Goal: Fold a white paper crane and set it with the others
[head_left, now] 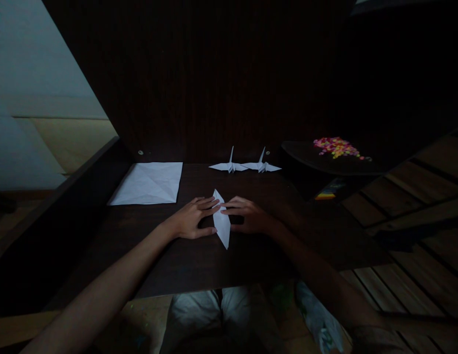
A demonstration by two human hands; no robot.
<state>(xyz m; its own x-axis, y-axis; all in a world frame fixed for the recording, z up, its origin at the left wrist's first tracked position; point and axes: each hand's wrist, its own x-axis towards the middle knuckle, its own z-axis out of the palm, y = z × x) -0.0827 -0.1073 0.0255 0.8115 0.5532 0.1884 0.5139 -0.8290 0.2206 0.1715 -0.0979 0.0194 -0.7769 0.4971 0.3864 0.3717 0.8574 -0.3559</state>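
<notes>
A narrow diamond of folded white paper [223, 228] lies on the dark desk, its long points toward and away from me. My left hand [194, 218] rests at its left side, fingers stretched onto the upper part and thumb at the left edge. From the right, my right hand [249, 215] reaches in with fingers apart, its fingertips touching the paper and its thumb beside the right edge. Neither hand is wrapped around the paper. Farther back stand two finished paper cranes, a left crane [230, 167] and a right crane [263, 167], wings touching or overlapping.
Creased square white paper [151, 184] lies at the desk's back left. A raised side panel [59, 216] borders the left. At right, a rounded shelf [302, 155] holds a pile of small colourful pieces [337, 147]. Wooden slats [416, 260] are beyond it.
</notes>
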